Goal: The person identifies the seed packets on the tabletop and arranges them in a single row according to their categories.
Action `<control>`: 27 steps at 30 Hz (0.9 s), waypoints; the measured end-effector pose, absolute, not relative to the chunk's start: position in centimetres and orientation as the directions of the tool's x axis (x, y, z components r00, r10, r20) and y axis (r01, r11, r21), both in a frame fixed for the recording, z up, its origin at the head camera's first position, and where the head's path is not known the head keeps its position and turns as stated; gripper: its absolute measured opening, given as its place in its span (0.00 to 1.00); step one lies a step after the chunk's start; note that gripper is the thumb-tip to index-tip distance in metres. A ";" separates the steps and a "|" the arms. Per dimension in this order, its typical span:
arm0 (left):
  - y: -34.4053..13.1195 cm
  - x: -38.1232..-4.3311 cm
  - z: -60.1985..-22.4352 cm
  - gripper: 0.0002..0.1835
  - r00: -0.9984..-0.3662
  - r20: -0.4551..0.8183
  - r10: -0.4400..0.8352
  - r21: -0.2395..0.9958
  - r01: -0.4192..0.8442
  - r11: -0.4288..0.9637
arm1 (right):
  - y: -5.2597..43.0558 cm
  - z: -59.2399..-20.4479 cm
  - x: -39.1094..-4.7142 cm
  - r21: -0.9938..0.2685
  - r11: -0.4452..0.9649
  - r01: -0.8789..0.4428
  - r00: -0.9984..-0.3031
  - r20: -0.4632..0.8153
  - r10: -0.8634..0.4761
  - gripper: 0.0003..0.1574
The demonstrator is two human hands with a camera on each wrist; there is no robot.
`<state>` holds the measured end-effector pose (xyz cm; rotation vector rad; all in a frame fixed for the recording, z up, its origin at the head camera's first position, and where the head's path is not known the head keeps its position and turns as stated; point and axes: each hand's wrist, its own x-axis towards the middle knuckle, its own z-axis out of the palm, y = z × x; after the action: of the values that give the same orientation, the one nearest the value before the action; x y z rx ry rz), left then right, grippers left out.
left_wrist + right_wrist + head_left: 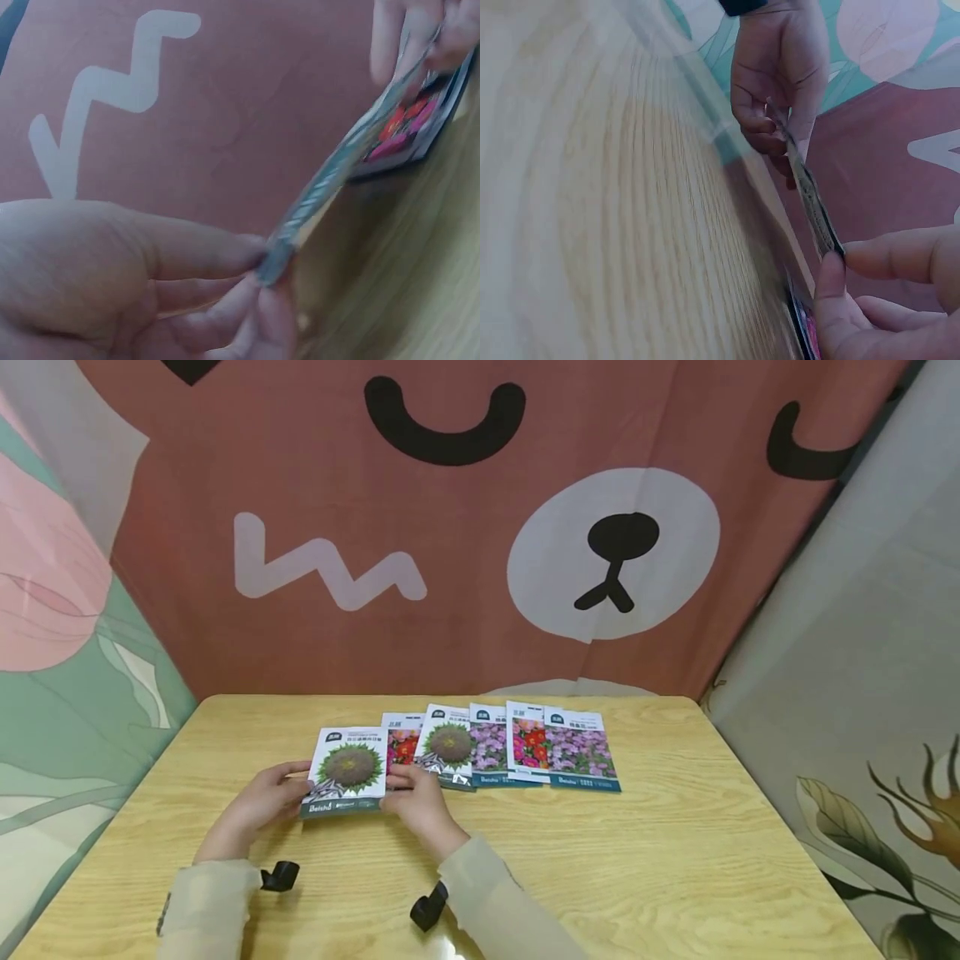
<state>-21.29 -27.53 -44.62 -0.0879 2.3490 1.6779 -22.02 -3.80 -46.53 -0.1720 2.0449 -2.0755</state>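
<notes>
Between both hands a white seed packet (348,768) with a green-fringed sunflower picture is held above the table, its face turned up toward the head camera. The left hand (266,802) pinches its left edge between thumb and fingers. On the opposite edge, the right hand (422,802) pinches with thumb and forefinger. Seen edge-on in the left wrist view, the packet (330,176) is thin and slanted. Just behind the right hand lies a packet with red and pink flowers (403,743), partly covered by a second sunflower packet (450,742).
Rightward along the row, overlapping one another, lie a purple-flower packet (490,747), a red-flower packet (528,742) and another purple-flower packet (581,747). They rest on a wooden table (600,860). A pink bear-print curtain (465,543) hangs behind its back edge.
</notes>
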 end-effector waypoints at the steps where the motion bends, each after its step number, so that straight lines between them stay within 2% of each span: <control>1: -27.7 -21.2 -44.5 0.29 -0.964 -0.241 0.113 0.922 -0.191 0.337 | -3.8 -46.5 -21.9 -0.996 -0.015 0.088 -0.967 -0.082 -0.243 0.36; 10: -28.4 -20.4 -43.4 0.23 -0.960 -0.250 0.130 0.858 -0.158 0.488 | -3.9 -46.7 -20.3 -0.964 -0.117 0.240 -0.918 -0.186 -0.350 0.41; 17: -29.0 -19.7 -43.0 0.18 -0.953 -0.281 0.116 0.822 -0.176 0.541 | -4.8 -47.0 -19.2 -0.949 -0.171 0.264 -0.911 -0.187 -0.368 0.43; 27: -30.1 -18.7 -41.8 0.09 -0.940 -0.333 0.072 0.757 -0.221 0.616 | -6.0 -46.9 -17.3 -0.915 -0.220 0.337 -0.869 -0.212 -0.448 0.34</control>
<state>-18.71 -30.12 -41.82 -0.1201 2.5124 1.2417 -17.29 -6.02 -46.90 -0.1324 1.5546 -2.1206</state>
